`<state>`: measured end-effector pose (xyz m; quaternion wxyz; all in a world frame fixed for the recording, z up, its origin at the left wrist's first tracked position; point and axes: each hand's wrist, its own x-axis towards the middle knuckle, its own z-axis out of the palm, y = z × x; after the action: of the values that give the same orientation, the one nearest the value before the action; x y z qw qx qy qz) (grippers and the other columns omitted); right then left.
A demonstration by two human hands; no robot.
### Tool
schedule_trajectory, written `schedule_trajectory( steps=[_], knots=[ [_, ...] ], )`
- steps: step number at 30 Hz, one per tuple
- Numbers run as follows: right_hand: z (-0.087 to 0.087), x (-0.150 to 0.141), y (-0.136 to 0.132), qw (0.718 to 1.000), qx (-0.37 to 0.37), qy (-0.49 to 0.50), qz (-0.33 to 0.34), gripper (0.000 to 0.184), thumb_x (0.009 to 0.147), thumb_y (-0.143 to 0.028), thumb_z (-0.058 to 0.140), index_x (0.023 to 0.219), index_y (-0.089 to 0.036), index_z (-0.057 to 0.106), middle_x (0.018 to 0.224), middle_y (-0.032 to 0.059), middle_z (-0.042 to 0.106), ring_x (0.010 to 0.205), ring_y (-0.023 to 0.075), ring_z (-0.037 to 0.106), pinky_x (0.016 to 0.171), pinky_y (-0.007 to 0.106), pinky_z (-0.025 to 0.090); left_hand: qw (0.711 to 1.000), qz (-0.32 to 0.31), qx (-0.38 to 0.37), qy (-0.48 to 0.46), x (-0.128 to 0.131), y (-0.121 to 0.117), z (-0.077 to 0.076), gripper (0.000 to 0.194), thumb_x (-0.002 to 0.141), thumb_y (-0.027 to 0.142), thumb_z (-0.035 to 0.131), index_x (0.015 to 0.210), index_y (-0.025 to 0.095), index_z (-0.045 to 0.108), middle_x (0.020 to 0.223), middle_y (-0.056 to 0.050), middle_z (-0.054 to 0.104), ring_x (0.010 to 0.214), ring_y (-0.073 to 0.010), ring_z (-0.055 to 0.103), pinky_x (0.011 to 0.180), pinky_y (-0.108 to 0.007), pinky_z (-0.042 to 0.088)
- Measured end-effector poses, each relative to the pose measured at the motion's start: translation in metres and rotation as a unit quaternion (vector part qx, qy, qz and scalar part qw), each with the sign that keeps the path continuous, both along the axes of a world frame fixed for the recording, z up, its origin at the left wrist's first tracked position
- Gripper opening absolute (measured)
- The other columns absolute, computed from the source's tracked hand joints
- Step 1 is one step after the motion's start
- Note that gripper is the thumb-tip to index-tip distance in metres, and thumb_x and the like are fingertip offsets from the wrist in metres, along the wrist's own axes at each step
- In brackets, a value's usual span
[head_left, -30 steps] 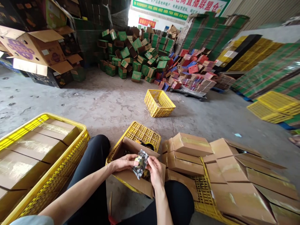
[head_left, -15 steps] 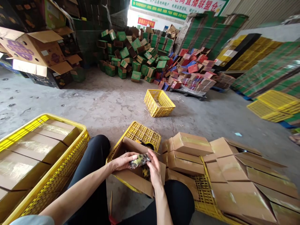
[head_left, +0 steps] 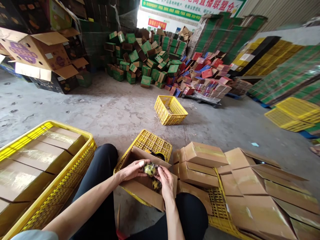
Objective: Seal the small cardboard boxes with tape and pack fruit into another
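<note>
Between my left hand and my right hand is a roundish yellow-green item in dark-spotted clear wrap. My left fingers and thumb grip one side of it, and my right fingers pinch the other. What exactly lies inside the wrap I cannot make out. Beneath them stands an open cardboard box, tilted on an upturned yellow crate. A similar yellow and black item shows inside the box, below the held one. Behind the box's far flap lies a yellow and black object, possibly a tape dispenser.
To my left is a yellow crate packed with taped cartons. At right, closed cartons and further cartons rest on a yellow crate. A yellow basket stands ahead on the concrete floor, before heaped green boxes.
The wrapped item has been turned and gathered into a rounder shape between my hands, uncovering the similar item below it in the box. The view has shifted slightly.
</note>
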<state>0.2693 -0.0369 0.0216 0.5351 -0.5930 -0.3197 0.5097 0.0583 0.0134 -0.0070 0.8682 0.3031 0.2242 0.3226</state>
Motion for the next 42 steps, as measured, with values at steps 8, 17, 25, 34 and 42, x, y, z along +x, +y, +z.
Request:
schedule_trajectory(
  steps=[8,17,25,34,42],
  knots=[
    [0.000,-0.001,0.001,1.000,-0.022,-0.014,-0.014,0.053,0.064,-0.065,0.088,0.097,-0.024,0.082,0.096,0.0066,0.081,0.083,0.0279,0.074,0.056,0.033,0.061,0.998,0.025,0.026,0.058,0.002,0.000,-0.001,0.055,0.079,0.048,0.090,0.119,0.013,0.078,0.115,-0.016,0.076,0.101,-0.0238,0.073,0.087,-0.030,0.057],
    [-0.002,-0.002,0.000,0.999,-0.016,-0.022,0.018,0.049,0.070,-0.070,0.083,0.094,-0.027,0.081,0.100,0.0073,0.082,0.091,0.0314,0.076,0.072,0.038,0.062,0.992,0.049,0.019,0.112,0.003,0.000,-0.004,0.053,0.080,0.059,0.085,0.102,0.011,0.080,0.097,-0.011,0.077,0.080,-0.0156,0.072,0.071,-0.022,0.060],
    [0.004,-0.001,-0.001,0.998,0.017,0.045,0.043,0.064,0.079,-0.059,0.078,0.136,-0.032,0.069,0.141,0.0078,0.069,0.121,0.0319,0.069,0.087,0.040,0.062,0.989,0.087,-0.020,0.114,0.003,0.004,-0.013,0.055,0.079,0.058,0.087,0.107,0.012,0.077,0.099,-0.011,0.077,0.075,-0.0151,0.074,0.066,-0.021,0.061],
    [0.004,0.000,-0.002,0.984,0.100,-0.071,0.132,0.042,0.079,-0.048,0.083,0.118,-0.033,0.081,0.164,0.0030,0.046,0.149,0.0338,0.045,0.119,0.045,0.044,0.987,0.094,-0.031,0.123,0.002,0.004,-0.012,0.060,0.084,0.055,0.084,0.124,0.012,0.071,0.109,-0.015,0.077,0.077,-0.0191,0.078,0.064,-0.022,0.063],
    [0.006,-0.001,0.000,0.989,0.066,-0.087,0.095,0.046,0.073,-0.065,0.084,0.100,-0.027,0.085,0.140,0.0108,0.070,0.134,0.0381,0.061,0.110,0.050,0.053,0.991,0.071,-0.063,0.089,0.000,0.002,-0.003,0.083,0.091,0.048,0.080,0.160,0.021,0.043,0.118,-0.017,0.076,0.087,-0.0256,0.081,0.073,-0.028,0.064]
  ],
)
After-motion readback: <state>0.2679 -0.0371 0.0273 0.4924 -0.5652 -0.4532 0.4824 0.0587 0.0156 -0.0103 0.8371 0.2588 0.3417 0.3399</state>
